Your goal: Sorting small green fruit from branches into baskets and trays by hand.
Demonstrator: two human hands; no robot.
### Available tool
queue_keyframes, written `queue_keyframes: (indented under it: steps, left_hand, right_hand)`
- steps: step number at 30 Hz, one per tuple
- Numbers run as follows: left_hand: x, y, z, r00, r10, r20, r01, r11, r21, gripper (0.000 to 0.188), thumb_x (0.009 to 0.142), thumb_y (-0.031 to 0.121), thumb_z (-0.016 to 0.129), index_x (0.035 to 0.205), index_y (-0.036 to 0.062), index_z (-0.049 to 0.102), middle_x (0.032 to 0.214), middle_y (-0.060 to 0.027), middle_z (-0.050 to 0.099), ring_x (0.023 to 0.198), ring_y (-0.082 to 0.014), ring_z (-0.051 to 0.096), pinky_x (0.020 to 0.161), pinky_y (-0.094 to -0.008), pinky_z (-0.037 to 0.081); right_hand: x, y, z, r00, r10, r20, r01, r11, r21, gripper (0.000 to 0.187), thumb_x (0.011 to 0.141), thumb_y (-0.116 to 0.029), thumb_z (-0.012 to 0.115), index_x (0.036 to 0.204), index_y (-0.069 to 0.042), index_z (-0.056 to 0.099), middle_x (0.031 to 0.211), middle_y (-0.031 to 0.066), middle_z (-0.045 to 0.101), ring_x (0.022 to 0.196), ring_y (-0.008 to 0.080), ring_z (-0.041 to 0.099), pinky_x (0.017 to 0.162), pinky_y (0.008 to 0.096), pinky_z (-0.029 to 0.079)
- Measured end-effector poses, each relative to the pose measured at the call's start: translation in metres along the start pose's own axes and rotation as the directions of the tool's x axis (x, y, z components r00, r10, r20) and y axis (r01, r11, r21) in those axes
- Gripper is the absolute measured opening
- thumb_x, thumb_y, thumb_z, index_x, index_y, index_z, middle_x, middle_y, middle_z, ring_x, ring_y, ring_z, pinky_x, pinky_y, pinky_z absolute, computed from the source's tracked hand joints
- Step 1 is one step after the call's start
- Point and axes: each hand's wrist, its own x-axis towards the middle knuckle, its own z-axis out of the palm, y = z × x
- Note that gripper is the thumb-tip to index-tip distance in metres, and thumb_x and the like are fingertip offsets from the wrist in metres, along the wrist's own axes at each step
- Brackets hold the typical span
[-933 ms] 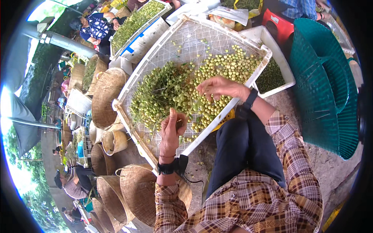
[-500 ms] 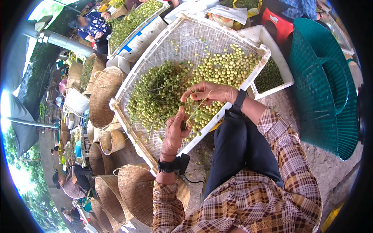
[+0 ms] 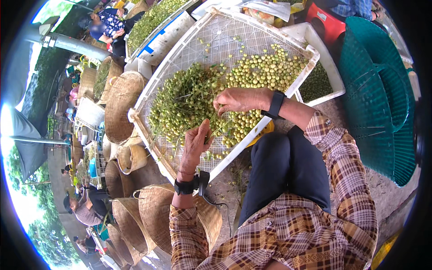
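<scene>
A white mesh tray lies before me with a heap of stemmed green fruit on its left. Loose round pale-green fruit spread over its right part. My left hand is at the heap's near edge, thumb raised and fingers curled on a thin green sprig. Just above, my right hand is closed, its fingertips pinched together at the sprig's upper end. What sits between those fingertips is hidden. Both wrists wear black bands.
To the right, a white bin holds smaller dark-green fruit, beside large teal woven baskets and a red stool. Tan woven baskets crowd the left. Another person sits at the far left. A cable hangs from my left wrist.
My right hand has turned, its fingers now pointing down at the sprig. My left hand has shifted slightly left and down. The view has moved a little.
</scene>
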Motion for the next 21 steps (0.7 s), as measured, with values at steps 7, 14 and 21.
queue_keyframes:
  steps: [7,14,21]
  left_hand:
    - [-0.004,-0.011,-0.014,0.992,0.121,-0.037,-0.107,0.958,0.268,0.053,0.095,0.041,0.048,0.056,0.0042,0.049,0.049,0.0045,0.038,0.045,-0.0037,0.029,0.041,-0.0232,0.022]
    - [-0.011,0.003,-0.019,0.994,0.076,-0.078,-0.074,0.997,0.023,0.049,0.096,0.041,0.045,0.059,0.0091,0.043,0.053,0.0052,0.032,0.046,-0.0033,0.025,0.043,-0.0221,0.019]
    - [-0.012,0.007,-0.015,0.984,0.106,-0.144,-0.118,0.990,-0.081,0.048,0.096,0.042,0.045,0.062,0.0079,0.047,0.052,0.0047,0.034,0.044,-0.0031,0.027,0.042,-0.0210,0.019]
  right_hand:
    - [0.006,0.006,-0.001,0.962,0.255,0.098,-0.245,0.964,-0.103,0.020,0.088,-0.015,0.055,0.074,-0.002,0.048,0.067,0.0095,0.056,0.067,0.0267,0.060,0.063,0.0366,0.048]
    - [-0.026,0.038,0.004,0.948,0.160,-0.274,-0.239,0.929,-0.284,0.028,0.082,-0.024,0.065,0.103,-0.005,0.063,0.105,0.0142,0.056,0.093,0.0279,0.057,0.085,0.0401,0.045]
    - [-0.022,0.018,0.016,0.941,0.319,0.114,-0.300,0.630,0.716,0.045,0.084,-0.028,0.065,0.118,0.000,0.054,0.107,0.0122,0.060,0.083,0.0209,0.064,0.069,0.0323,0.053]
